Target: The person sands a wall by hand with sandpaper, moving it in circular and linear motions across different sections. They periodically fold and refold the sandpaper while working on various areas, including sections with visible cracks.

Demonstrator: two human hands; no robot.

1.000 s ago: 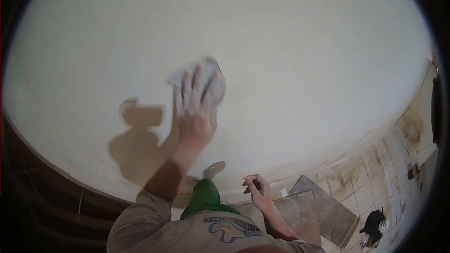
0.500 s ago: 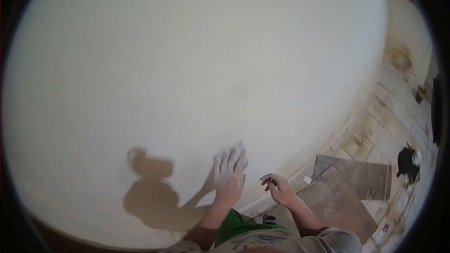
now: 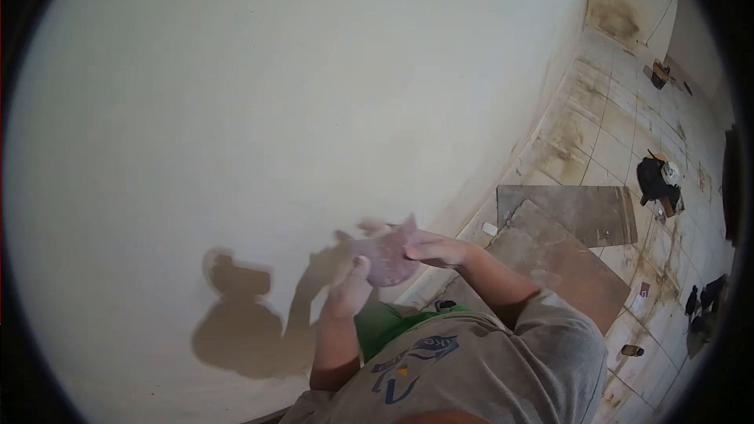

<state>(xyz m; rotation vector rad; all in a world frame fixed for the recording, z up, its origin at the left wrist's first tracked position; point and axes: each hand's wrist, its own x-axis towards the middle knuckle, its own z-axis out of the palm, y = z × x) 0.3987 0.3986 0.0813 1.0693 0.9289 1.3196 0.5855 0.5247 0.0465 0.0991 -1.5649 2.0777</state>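
A thin reddish-pink sheet (image 3: 390, 261), like sandpaper, is held up between my two hands, close to a large pale wall (image 3: 314, 110). On its left edge my left hand (image 3: 351, 286) is closed, the thumb lying on top. My right hand (image 3: 436, 250) pinches the sheet's right side, with fingers partly behind it. The far edge of the sheet is curled and slightly blurred. Shadows of the head and arms fall on the wall to the left.
Brown boards (image 3: 565, 259) lie on the tiled floor at the right, beside a small white object (image 3: 489, 229). Beyond them are a black bag-like item (image 3: 653, 180), a dark container (image 3: 660, 74) and a small jar-like object (image 3: 631, 351).
My left hand has come off the wall and my right hand has moved left to meet it. The pink sheet now shows between them. The view has shifted toward the floor at the right.
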